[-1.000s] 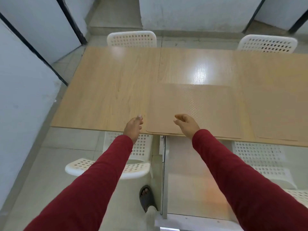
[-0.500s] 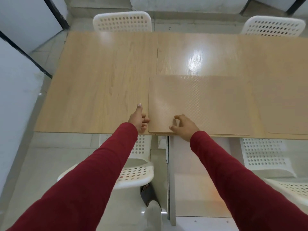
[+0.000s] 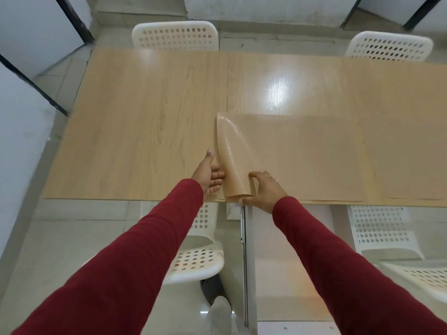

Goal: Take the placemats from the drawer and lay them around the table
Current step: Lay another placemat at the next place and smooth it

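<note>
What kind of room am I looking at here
Most likely a dining or meeting area. A long wood-grain table has white perforated plastic chairs tucked in on both long sides, and tan placemats lie along its near edge. The floor is pale tile, with plain white walls behind.

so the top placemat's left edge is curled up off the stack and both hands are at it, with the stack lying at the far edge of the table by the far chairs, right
Not quite. The head view shows the top placemat peeling up at its left edge with the left hand and right hand on it, but the stack lies at the near edge of the table, not the far edge.
</note>
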